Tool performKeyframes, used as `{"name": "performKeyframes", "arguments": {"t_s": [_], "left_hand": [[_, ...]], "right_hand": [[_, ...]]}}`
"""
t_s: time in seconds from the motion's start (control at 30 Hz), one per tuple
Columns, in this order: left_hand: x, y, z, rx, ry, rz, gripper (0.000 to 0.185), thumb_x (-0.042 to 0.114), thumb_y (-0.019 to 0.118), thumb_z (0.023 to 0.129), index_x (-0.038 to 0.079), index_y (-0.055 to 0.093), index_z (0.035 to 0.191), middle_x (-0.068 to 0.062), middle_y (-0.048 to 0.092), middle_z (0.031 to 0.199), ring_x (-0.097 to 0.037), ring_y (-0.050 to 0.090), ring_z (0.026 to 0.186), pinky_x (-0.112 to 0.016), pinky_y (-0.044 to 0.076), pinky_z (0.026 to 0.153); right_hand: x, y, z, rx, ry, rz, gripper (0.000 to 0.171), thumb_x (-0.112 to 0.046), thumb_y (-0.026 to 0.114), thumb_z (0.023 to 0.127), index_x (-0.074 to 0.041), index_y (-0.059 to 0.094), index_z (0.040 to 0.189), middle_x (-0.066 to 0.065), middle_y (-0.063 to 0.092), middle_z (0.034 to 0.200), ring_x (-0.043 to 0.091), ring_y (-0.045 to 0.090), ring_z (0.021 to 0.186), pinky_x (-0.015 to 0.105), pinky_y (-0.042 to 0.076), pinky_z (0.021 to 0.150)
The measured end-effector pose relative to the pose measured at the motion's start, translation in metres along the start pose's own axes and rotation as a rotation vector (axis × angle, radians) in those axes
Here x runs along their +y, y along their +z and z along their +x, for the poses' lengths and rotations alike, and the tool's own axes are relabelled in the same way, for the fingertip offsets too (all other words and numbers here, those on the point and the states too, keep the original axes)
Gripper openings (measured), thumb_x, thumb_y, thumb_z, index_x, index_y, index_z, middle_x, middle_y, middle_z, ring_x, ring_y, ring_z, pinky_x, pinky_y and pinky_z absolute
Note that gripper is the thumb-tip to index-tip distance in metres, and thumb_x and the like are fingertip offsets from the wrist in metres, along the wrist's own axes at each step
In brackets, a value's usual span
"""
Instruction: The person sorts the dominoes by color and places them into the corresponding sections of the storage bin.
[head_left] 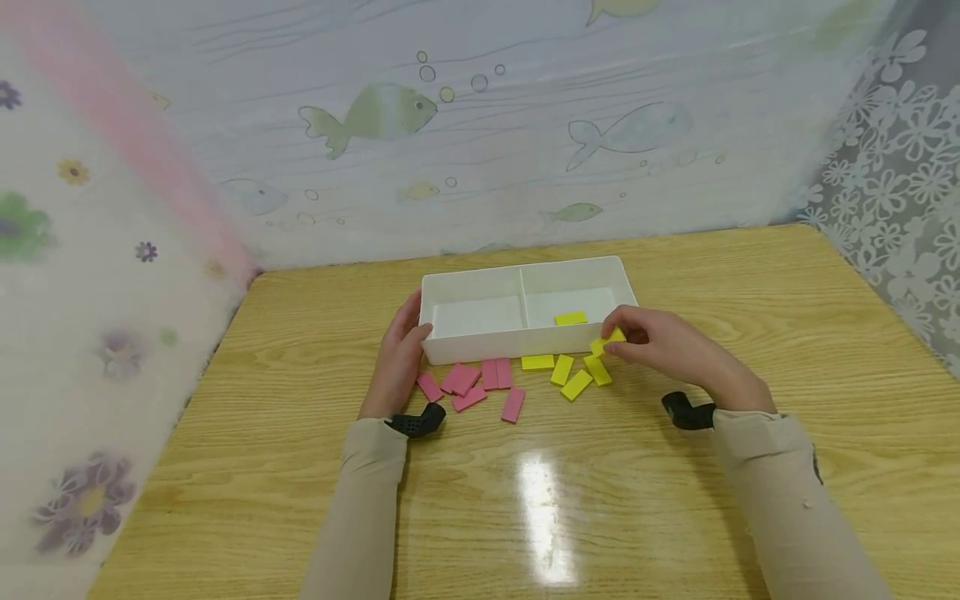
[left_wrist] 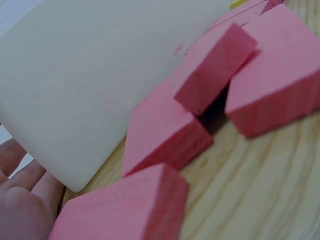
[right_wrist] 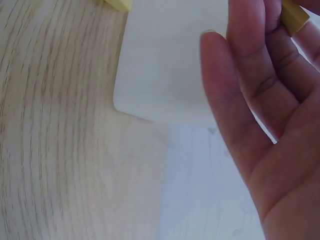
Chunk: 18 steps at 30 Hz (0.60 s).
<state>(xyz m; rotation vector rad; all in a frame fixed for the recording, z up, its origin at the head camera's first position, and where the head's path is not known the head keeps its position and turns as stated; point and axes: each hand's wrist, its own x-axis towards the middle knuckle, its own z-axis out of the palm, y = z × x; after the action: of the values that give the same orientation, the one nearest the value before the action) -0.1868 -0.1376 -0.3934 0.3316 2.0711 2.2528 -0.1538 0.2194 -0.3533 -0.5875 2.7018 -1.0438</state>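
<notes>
A white two-compartment box (head_left: 480, 344) stands on the wooden table. At its left end my left hand (head_left: 399, 358) grips the side, thumb by the front corner; in the left wrist view the fingers (left_wrist: 30, 180) lie along the end wall. My right hand (head_left: 663, 342) pinches a yellow block (head_left: 617, 335) just in front of the box's right end. One yellow block (head_left: 571, 318) lies in the right compartment. Several others, such as a yellow block (head_left: 577, 385), lie before the box. Pink blocks, among them one pink block (head_left: 513, 405), are scattered in front of the left half.
The left compartment (head_left: 476, 315) holds no blocks. A patterned fish wall (head_left: 487, 183) rises behind the table (head_left: 315, 467), and a flowered wall (head_left: 97, 333) borders the left. Two pink blocks (head_left: 497, 373) lie side by side against the box's front.
</notes>
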Motion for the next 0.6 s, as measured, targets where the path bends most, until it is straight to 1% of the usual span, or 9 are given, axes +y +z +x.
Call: {"name": "performKeyframes", "arguments": {"t_s": [0.27,0.43,0.6], "left_hand": [[-0.0003,0.0003,0.0006,0.014,-0.011,0.010,0.054,0.012,0.043,0.093,0.014,0.022,0.143,-0.005,0.019,0.147,-0.021,0.018,0.133,-0.044,0.022,0.102],[-0.0014,-0.0002,0.0016,0.014,-0.013,0.020,0.054,0.010,0.042,0.093,0.014,0.021,0.143,-0.005,0.019,0.146,-0.022,0.018,0.132,-0.045,0.022,0.102],[-0.0010,-0.0006,0.0016,0.011,-0.008,0.023,0.054,0.010,0.042,0.093,0.014,0.021,0.143,-0.005,0.020,0.146,-0.022,0.019,0.132,-0.046,0.021,0.102]], "right_hand": [[-0.0070,-0.0024,-0.0009,0.076,-0.017,-0.008,0.018,-0.036,0.053,0.089,-0.022,0.055,0.099,0.002,0.052,0.081,0.020,0.048,0.068,0.033,0.040,0.059],[-0.0082,-0.0014,0.0004,0.122,-0.018,-0.012,0.023,-0.039,0.052,0.088,-0.021,0.055,0.102,0.001,0.054,0.087,0.020,0.051,0.072,0.034,0.042,0.063],[-0.0092,0.0028,0.0023,0.183,-0.038,-0.022,0.025,-0.038,0.053,0.088,-0.020,0.057,0.103,0.001,0.056,0.092,0.018,0.053,0.077,0.035,0.044,0.068]]}}
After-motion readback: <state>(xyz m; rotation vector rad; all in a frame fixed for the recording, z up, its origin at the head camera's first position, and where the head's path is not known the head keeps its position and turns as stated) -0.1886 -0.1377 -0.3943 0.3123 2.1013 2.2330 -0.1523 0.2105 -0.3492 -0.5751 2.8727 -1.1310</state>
